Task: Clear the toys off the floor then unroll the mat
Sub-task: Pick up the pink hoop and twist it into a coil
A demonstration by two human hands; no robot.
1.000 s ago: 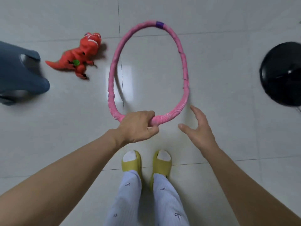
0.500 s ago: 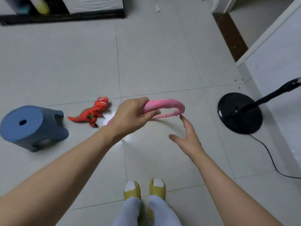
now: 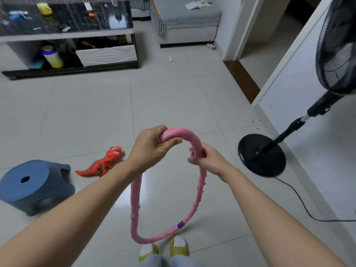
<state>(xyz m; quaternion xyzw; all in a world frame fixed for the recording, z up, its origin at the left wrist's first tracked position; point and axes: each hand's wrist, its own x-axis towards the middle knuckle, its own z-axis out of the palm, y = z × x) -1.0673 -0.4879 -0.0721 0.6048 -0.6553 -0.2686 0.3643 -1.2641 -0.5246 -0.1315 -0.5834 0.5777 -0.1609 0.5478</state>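
- Both hands now grip the pink hoop (image 3: 200, 191): the left hand (image 3: 152, 146) has its fingers curled round the top of the ring, and the right hand (image 3: 207, 160) closes round the rim just beside it, on the right side.
- Half a second ago the right hand was spread open under the hoop, touching nothing; now it has taken hold.
- A second ago the hoop lay flat on the floor (image 3: 92, 112) with only the left hand on it. It hangs upright now, clear of the tiles, its low end above the yellow slippers (image 3: 179, 247) and its purple band (image 3: 180, 224) near the bottom right.
- Left on the floor, the red dinosaur toy (image 3: 102, 163) lies where it was, just beside the blue stool (image 3: 34, 185) and behind the left forearm.
- Off to the right stands the black fan (image 3: 262, 154), base on the tiles and its cord trailing away.
- Farther back, the view has lifted to take in a low TV cabinet (image 3: 107, 54) and a grey sofa (image 3: 190, 22).
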